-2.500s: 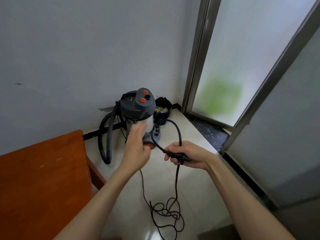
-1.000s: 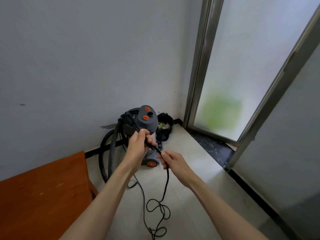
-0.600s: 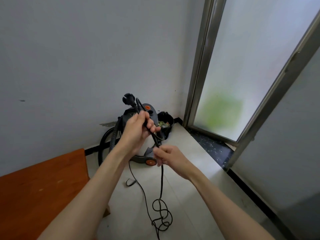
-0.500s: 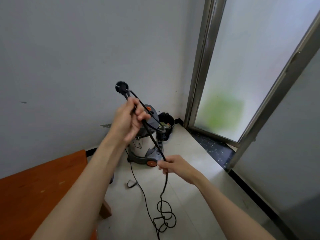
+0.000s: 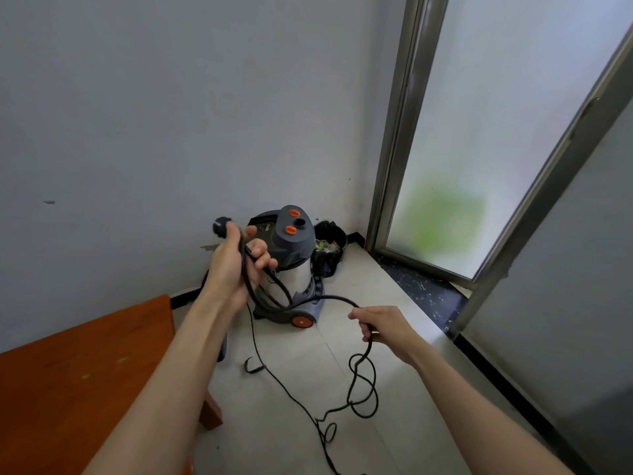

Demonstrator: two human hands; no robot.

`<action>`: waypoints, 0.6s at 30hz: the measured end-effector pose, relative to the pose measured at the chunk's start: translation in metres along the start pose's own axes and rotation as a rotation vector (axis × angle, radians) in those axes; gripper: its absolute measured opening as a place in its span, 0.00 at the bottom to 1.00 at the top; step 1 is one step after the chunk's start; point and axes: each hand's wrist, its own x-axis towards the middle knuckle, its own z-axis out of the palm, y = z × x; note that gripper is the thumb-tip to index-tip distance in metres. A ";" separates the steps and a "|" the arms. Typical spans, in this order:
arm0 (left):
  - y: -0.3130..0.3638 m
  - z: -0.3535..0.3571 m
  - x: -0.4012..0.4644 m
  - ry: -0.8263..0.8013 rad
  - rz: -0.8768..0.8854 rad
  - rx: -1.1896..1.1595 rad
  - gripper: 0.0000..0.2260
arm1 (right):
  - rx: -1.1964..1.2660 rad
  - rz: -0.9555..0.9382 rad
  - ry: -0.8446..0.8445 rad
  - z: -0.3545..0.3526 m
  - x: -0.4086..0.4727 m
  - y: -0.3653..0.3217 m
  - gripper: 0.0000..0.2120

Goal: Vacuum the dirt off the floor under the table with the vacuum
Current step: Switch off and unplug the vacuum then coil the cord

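Observation:
A canister vacuum (image 5: 294, 255) with a grey top, orange buttons and a steel drum stands on the tiled floor by the wall corner. Its black power cord (image 5: 363, 389) trails in loose loops over the tiles. My left hand (image 5: 236, 265) grips loops of the cord in front of the vacuum, and the plug (image 5: 222, 226) sticks up above its thumb. My right hand (image 5: 380, 323) holds the cord lower and to the right, fingers curled round it. The wooden table (image 5: 78, 385) fills the lower left corner. The vacuum's hose is mostly hidden behind my left arm.
A small black bin (image 5: 329, 248) with scraps stands in the corner behind the vacuum. A frosted glass door in a metal frame (image 5: 394, 132) stands to the right, with a dark threshold (image 5: 424, 289). A grey wall closes the back.
My left hand has come down from its raised position with the plug and cord loops. My right hand has slid along the cord, out to the right, away from the left hand.

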 end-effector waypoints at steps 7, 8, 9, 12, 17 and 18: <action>-0.021 -0.017 0.001 0.125 0.014 0.148 0.12 | 0.129 0.058 -0.059 -0.002 -0.008 0.006 0.10; -0.027 -0.016 0.000 0.133 0.006 0.152 0.13 | 0.146 0.045 -0.086 0.003 -0.009 0.002 0.10; -0.031 -0.016 0.000 0.138 0.000 0.140 0.14 | 0.159 0.029 -0.112 0.007 -0.010 -0.001 0.10; -0.018 -0.021 0.008 0.149 -0.036 0.079 0.18 | 0.068 -0.025 -0.212 0.006 -0.013 -0.003 0.09; 0.009 0.003 0.006 0.002 -0.114 0.170 0.21 | -0.219 0.066 -0.282 0.009 -0.006 0.031 0.11; 0.011 0.010 0.002 -0.042 -0.124 0.181 0.21 | -0.243 0.092 -0.252 0.009 -0.003 0.041 0.12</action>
